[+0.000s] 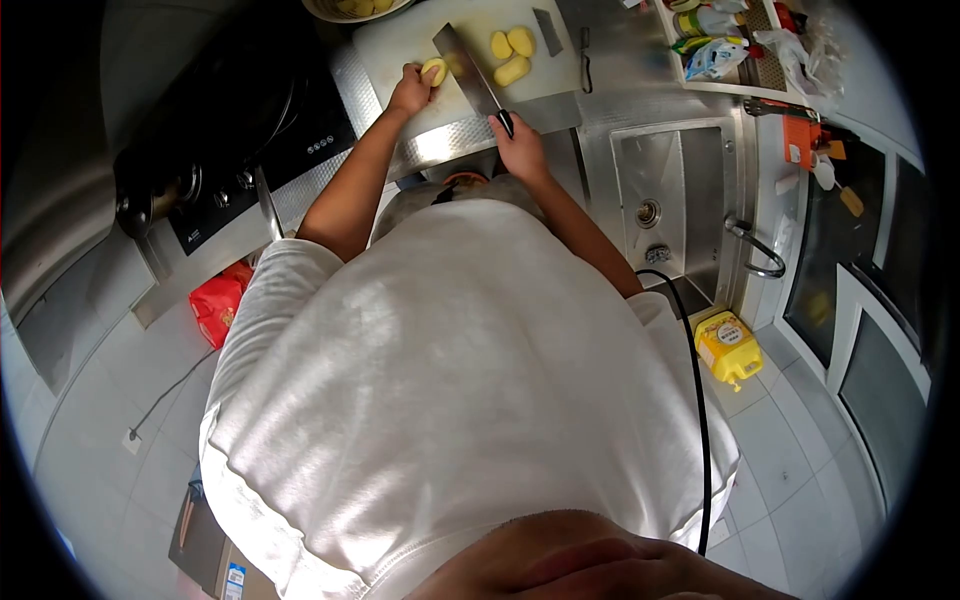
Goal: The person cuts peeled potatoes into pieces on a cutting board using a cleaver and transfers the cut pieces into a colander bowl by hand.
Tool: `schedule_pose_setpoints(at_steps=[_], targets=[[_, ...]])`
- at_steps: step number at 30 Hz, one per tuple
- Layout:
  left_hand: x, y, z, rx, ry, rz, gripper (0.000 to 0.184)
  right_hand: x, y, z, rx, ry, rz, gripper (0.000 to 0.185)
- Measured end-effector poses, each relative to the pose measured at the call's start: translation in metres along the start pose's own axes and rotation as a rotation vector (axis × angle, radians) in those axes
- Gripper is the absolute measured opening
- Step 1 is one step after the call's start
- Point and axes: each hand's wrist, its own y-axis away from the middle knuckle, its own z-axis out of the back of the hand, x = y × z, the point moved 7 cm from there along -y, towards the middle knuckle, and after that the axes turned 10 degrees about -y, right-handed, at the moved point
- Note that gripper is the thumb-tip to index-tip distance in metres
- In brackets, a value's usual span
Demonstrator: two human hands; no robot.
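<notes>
White shirt [460,370], potatoes [362,8] in bowl [348,20]

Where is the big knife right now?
In the head view, the knife is top centre over the cutting board, held in the right hand, beside potato pieces.

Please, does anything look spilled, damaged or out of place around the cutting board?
Nothing stands out; no spill or damage shows. The left hand holds a potato at the cutting board; the right hand grips the knife.
</notes>
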Motion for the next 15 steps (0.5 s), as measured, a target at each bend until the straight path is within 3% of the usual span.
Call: schedule_pose_setpoints(at_steps=[4,15], targets=[[-0.008,0.015,0.003,-0.005,0.113,0.013,0.056,0.024,0.002,0.002,0.008,0.207,0.058,0.036],[-0.016,0.017,0.005,-0.054,-0.004,0.030,0.062,0.033,0.002,-0.003,-0.010,0.369,0.101,0.038]])
